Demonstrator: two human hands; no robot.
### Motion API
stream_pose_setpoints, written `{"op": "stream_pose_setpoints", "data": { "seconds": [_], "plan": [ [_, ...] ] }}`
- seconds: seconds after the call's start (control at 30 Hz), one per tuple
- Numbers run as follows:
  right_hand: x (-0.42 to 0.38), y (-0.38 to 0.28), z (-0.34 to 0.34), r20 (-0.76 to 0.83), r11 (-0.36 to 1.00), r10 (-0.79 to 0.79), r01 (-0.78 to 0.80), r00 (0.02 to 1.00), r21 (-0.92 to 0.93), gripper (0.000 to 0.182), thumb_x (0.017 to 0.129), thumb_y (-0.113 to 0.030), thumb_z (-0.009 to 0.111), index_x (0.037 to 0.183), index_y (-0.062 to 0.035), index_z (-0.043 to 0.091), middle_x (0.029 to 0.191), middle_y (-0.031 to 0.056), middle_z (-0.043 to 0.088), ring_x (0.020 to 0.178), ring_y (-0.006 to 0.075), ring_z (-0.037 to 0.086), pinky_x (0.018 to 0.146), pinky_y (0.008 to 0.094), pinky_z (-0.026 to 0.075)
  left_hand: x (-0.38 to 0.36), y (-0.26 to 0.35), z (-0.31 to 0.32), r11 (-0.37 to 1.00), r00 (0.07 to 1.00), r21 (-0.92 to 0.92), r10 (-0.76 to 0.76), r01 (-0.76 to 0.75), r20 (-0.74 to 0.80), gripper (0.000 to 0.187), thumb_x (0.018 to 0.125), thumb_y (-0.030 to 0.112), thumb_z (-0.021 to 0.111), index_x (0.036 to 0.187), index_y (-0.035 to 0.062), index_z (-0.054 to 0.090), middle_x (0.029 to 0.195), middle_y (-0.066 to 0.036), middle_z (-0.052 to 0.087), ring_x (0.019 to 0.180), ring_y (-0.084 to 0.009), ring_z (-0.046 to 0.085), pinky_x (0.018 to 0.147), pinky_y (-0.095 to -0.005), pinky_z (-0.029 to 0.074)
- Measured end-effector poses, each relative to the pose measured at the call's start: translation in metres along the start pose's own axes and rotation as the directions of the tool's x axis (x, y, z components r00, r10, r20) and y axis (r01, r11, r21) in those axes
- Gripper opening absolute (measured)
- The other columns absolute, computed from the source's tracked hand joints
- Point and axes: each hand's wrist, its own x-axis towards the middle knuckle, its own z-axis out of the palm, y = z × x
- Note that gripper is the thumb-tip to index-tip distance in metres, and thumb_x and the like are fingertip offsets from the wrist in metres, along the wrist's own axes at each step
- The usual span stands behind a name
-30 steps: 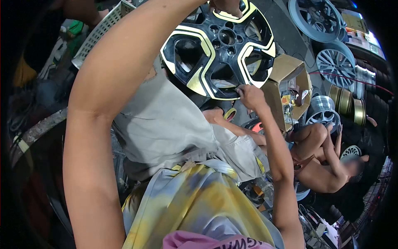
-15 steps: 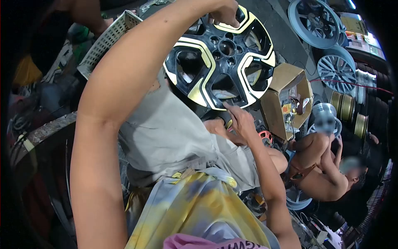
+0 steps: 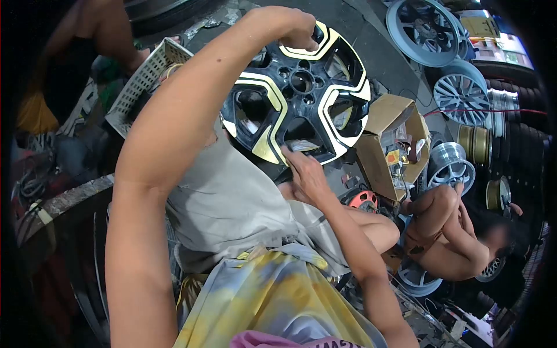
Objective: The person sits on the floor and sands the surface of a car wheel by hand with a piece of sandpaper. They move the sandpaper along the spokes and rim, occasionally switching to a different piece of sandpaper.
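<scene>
A black alloy wheel [image 3: 303,130] with yellow-edged spokes lies tilted in front of my knees, face up. At its far edge, my left hand [image 3: 300,32] is closed over the rim, fingertips curled onto a yellow-edged spoke; whether anything else is under those fingers is hidden. On the near side, my right hand [image 3: 309,177] holds the rim's edge, with the index finger reaching onto the face beside a yellow spoke end. Its thumb is hidden from view. My grey shorts [image 3: 232,194] are just behind the wheel.
To the right stands an open cardboard box [image 3: 377,156] of small items, beside an orange round part [image 3: 364,200]. Silver wheels [image 3: 462,98] line the right side, where another person [image 3: 447,238] sits. A white perforated basket [image 3: 136,87] is at the left, near another person's leg.
The whole view has shifted, putting the wheel lower and further left. My right hand has slid leftward along the near rim. My left hand stays at the far spoke.
</scene>
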Motion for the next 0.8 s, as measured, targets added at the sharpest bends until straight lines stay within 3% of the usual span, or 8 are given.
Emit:
{"op": "stream_pose_setpoints", "data": {
  "seconds": [0.1, 0.2, 0.27, 0.33, 0.4, 0.53, 0.67, 0.8],
  "plan": [
    [0.006, -0.010, -0.004, -0.044, 0.989, 0.061, -0.055, 0.997, 0.139, 0.038, 0.095, -0.005, 0.056, 0.132, -0.0045, 0.064, 0.094, 0.0155, 0.068, 0.087, 0.0391, 0.065, 0.077, 0.0462, 0.049, -0.004, 0.001, 0.001, 0.996, 0.999, -0.071, 0.047, -0.048, -0.019, 0.046, 0.099, 0.048, 0.064, 0.108, 0.0045, 0.077, 0.093, -0.016, 0.076, 0.084, -0.0313, 0.073, 0.075, -0.0424, 0.055],
    [-0.021, -0.006, -0.017, -0.079, 0.996, -0.005, 0.012, 0.997, 0.088, 0.034, 0.095, -0.007, 0.057, 0.128, -0.0025, 0.067, 0.096, 0.0169, 0.068, 0.090, 0.0392, 0.065, 0.077, 0.0464, 0.049, -0.014, -0.004, -0.007, 0.992, 0.996, -0.085, 0.088, -0.090, -0.027, 0.045, 0.099, 0.047, 0.065, 0.110, 0.0050, 0.077, 0.093, -0.017, 0.076, 0.083, -0.0319, 0.073, 0.075, -0.0439, 0.055],
    [-0.007, -0.007, -0.005, -0.021, 0.998, 0.042, -0.041, 0.999, 0.042, 0.035, 0.094, -0.007, 0.057, 0.128, -0.0018, 0.067, 0.097, 0.0177, 0.069, 0.091, 0.0399, 0.066, 0.078, 0.0468, 0.049, -0.009, -0.004, -0.006, 0.998, 0.999, -0.049, -0.036, 0.034, -0.029, 0.043, 0.099, 0.045, 0.066, 0.111, 0.0055, 0.078, 0.092, -0.017, 0.077, 0.082, -0.0329, 0.074, 0.075, -0.0449, 0.056],
    [0.029, -0.007, 0.013, -0.123, 0.986, 0.073, -0.053, 0.990, 0.159, 0.039, 0.091, -0.005, 0.062, 0.129, -0.0009, 0.065, 0.099, 0.0214, 0.069, 0.092, 0.0426, 0.066, 0.079, 0.0481, 0.051, 0.000, -0.001, -0.004, 1.000, 1.000, -0.014, -0.016, 0.015, -0.026, 0.044, 0.099, 0.046, 0.066, 0.114, 0.0071, 0.078, 0.097, -0.018, 0.077, 0.086, -0.0342, 0.074, 0.078, -0.0446, 0.056],
    [0.035, -0.015, 0.013, -0.108, 0.995, 0.058, -0.049, 0.992, 0.081, 0.033, 0.094, -0.005, 0.060, 0.126, 0.0009, 0.066, 0.104, 0.0220, 0.071, 0.093, 0.0435, 0.066, 0.079, 0.0486, 0.051, -0.005, 0.005, -0.001, 0.993, 0.990, -0.073, 0.085, -0.094, -0.113, 0.044, 0.099, 0.046, 0.065, 0.116, 0.0077, 0.077, 0.102, -0.018, 0.077, 0.092, -0.0350, 0.074, 0.082, -0.0447, 0.057],
    [0.007, -0.029, 0.010, -0.169, 0.961, 0.179, -0.135, 0.969, 0.242, 0.026, 0.101, -0.010, 0.052, 0.116, 0.0021, 0.069, 0.099, 0.0261, 0.069, 0.092, 0.0465, 0.066, 0.077, 0.0517, 0.051, -0.018, 0.012, -0.018, 0.991, 0.997, -0.111, 0.071, -0.070, 0.006, 0.046, 0.099, 0.048, 0.065, 0.121, 0.0084, 0.075, 0.107, -0.019, 0.076, 0.099, -0.0370, 0.073, 0.089, -0.0455, 0.056],
    [0.044, -0.026, 0.027, -0.154, 0.954, 0.255, -0.222, 0.955, 0.200, 0.026, 0.100, -0.010, 0.053, 0.117, -0.0005, 0.070, 0.106, 0.0268, 0.070, 0.096, 0.0474, 0.066, 0.082, 0.0510, 0.053, -0.008, 0.015, -0.009, 0.997, 0.988, -0.030, 0.067, -0.072, -0.135, 0.048, 0.099, 0.046, 0.065, 0.121, 0.0044, 0.075, 0.111, -0.022, 0.075, 0.100, -0.0383, 0.073, 0.090, -0.0467, 0.056],
    [0.028, -0.037, 0.019, -0.191, 0.903, 0.341, -0.265, 0.921, 0.337, 0.026, 0.099, -0.009, 0.050, 0.114, 0.0017, 0.069, 0.103, 0.0286, 0.069, 0.095, 0.0484, 0.066, 0.081, 0.0528, 0.052, -0.020, 0.018, -0.019, 0.992, 0.997, -0.095, 0.076, -0.079, -0.031, 0.045, 0.099, 0.045, 0.065, 0.121, 0.0068, 0.075, 0.109, -0.021, 0.076, 0.100, -0.0382, 0.072, 0.090, -0.0459, 0.055]
  ]
}}
